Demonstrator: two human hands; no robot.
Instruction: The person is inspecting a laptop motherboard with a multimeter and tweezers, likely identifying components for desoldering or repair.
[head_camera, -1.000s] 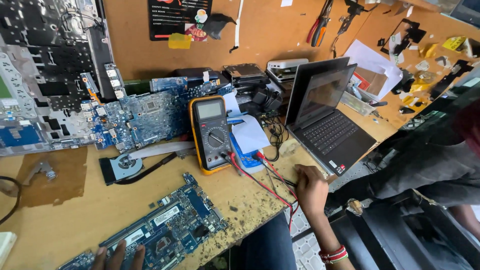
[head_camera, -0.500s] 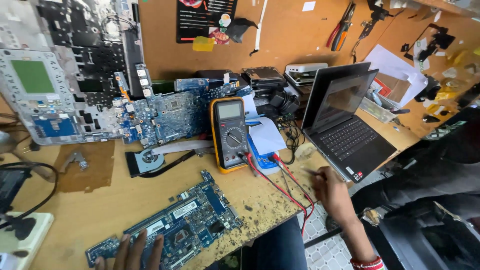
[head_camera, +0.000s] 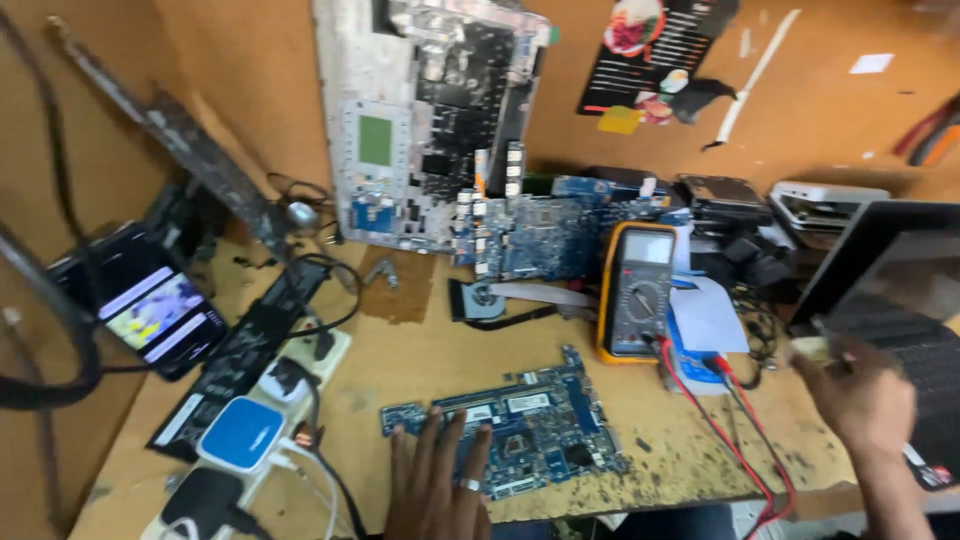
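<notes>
A blue laptop motherboard (head_camera: 535, 420) lies flat on the wooden bench near its front edge. My left hand (head_camera: 435, 485), a ring on one finger, rests on the board's near left side with the fingers spread. My right hand (head_camera: 865, 400) hovers at the right beside an open black laptop (head_camera: 900, 290). It is blurred and seems to pinch a small pale object (head_camera: 815, 348). An orange-cased multimeter (head_camera: 638, 290) stands behind the board, and its red and black leads (head_camera: 720, 420) trail over the bench toward my right hand.
A stripped laptop chassis (head_camera: 420, 120) leans on the back wall above another blue board (head_camera: 550, 230) and a cooling fan (head_camera: 480, 300). At the left are a lit phone (head_camera: 160, 310), a power strip with plugs (head_camera: 250, 430) and dark cables. Debris speckles the front edge.
The view has swung left and closer. My right hand rose from the bench edge toward the laptop. My left hand moved further onto the motherboard.
</notes>
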